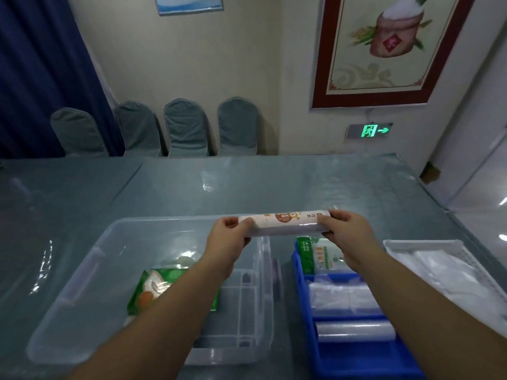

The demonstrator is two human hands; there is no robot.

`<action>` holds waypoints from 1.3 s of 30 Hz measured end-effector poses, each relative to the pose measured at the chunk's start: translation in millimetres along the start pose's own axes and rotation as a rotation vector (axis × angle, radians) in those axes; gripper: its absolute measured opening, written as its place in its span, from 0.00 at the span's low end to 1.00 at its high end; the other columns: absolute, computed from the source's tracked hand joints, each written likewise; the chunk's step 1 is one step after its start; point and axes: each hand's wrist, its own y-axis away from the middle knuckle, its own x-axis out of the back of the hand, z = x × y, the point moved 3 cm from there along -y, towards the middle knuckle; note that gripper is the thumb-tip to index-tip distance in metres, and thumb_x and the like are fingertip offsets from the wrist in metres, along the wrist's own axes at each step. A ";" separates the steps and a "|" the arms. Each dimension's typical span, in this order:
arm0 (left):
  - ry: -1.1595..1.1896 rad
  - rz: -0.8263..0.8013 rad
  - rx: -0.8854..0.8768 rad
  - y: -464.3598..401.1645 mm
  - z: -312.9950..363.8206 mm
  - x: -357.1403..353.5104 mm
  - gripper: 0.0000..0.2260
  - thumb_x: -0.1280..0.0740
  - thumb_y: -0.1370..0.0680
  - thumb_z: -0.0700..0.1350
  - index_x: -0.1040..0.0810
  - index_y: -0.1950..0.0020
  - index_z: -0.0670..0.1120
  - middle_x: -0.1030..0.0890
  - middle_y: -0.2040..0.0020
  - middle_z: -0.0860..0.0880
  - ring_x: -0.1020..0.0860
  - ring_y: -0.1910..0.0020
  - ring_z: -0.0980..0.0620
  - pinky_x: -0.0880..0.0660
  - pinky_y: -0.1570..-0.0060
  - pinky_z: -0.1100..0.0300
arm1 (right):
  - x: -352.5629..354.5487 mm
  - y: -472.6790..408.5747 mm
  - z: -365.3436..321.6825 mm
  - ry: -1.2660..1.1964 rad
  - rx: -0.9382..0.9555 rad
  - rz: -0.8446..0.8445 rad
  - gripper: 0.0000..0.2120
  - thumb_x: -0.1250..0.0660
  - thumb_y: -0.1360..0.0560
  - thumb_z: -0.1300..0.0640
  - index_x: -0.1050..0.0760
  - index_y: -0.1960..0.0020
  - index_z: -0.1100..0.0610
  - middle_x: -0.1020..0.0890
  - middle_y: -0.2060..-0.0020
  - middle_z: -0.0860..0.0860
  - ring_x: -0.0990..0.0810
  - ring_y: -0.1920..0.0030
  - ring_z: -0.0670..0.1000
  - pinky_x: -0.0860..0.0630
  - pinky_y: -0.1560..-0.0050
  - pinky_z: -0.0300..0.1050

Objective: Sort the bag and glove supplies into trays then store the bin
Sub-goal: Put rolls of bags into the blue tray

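Observation:
A pale printed roll of bags [284, 223] is held level in the air, above the gap between the bin and the blue tray. My left hand [229, 237] grips its left end and my right hand [343, 231] grips its right end. Below on the left stands a clear plastic bin [82, 281] holding a green printed packet [153, 292], partly hidden by my left forearm. To the right is a blue tray [301, 283] with green and white packets [318, 256], folded clear bags [340, 294] and a clear roll [354, 331]. A white tray [395, 244] at far right holds clear plastic items.
The table [247, 185] is covered with a glossy grey-green sheet and stretches far back. Several covered chairs [186, 127] line the wall behind it. A blue curtain [41, 78] hangs at the left.

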 end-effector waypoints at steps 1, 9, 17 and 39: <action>-0.009 0.008 -0.003 3.1 -2.5 -11.5 0.15 0.26 0.22 0.44 0.22 0.39 0.40 0.18 0.44 0.44 0.17 0.48 0.49 0.17 0.43 0.50 | 10.4 -2.1 3.0 0.011 0.001 0.025 0.12 0.25 0.26 0.58 0.17 0.43 0.57 0.14 0.49 0.54 0.15 0.48 0.55 0.18 0.42 0.54; -0.092 0.038 -0.008 28.3 -31.4 -92.6 0.02 0.29 0.21 0.46 0.21 0.53 0.51 0.16 0.51 0.49 0.17 0.50 0.48 0.19 0.41 0.47 | 91.7 2.1 19.0 0.147 -0.023 0.144 0.14 0.27 0.25 0.53 0.17 0.40 0.52 0.15 0.51 0.50 0.20 0.51 0.51 0.22 0.52 0.48; -0.309 -0.001 0.079 58.3 -94.4 -141.3 0.01 0.32 0.19 0.47 0.22 0.50 0.52 0.17 0.52 0.50 0.20 0.56 0.53 0.20 0.57 0.56 | 159.1 12.3 59.1 0.306 -0.052 0.220 0.13 0.29 0.27 0.59 0.17 0.43 0.54 0.14 0.55 0.48 0.16 0.54 0.51 0.21 0.56 0.47; -1.111 -0.318 0.252 102.3 -221.6 -126.4 0.09 0.31 0.26 0.43 0.17 0.47 0.44 0.16 0.50 0.45 0.17 0.52 0.46 0.17 0.50 0.50 | 205.0 57.3 187.7 0.899 -0.281 -0.095 0.17 0.27 0.27 0.58 0.22 0.39 0.54 0.19 0.49 0.51 0.21 0.52 0.51 0.29 0.61 0.39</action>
